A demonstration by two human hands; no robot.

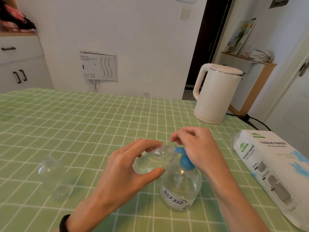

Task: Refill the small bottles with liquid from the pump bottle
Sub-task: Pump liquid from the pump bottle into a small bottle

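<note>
A clear pump bottle (181, 193) with a blue pump head (184, 160) and a blue label stands on the green checked tablecloth (83, 124). My right hand (195, 148) rests on top of the pump head, fingers curled. My left hand (132, 166) holds a small clear bottle (155, 158) tilted sideways, its mouth against the blue nozzle. A second small clear bottle (51, 174) lies on its side on the cloth to the left, apart from both hands.
A white electric kettle (215, 92) stands at the back right with its cord running off the table. A pack of tissue paper (274, 166) lies along the right edge. Cabinets and a wall stand beyond the table.
</note>
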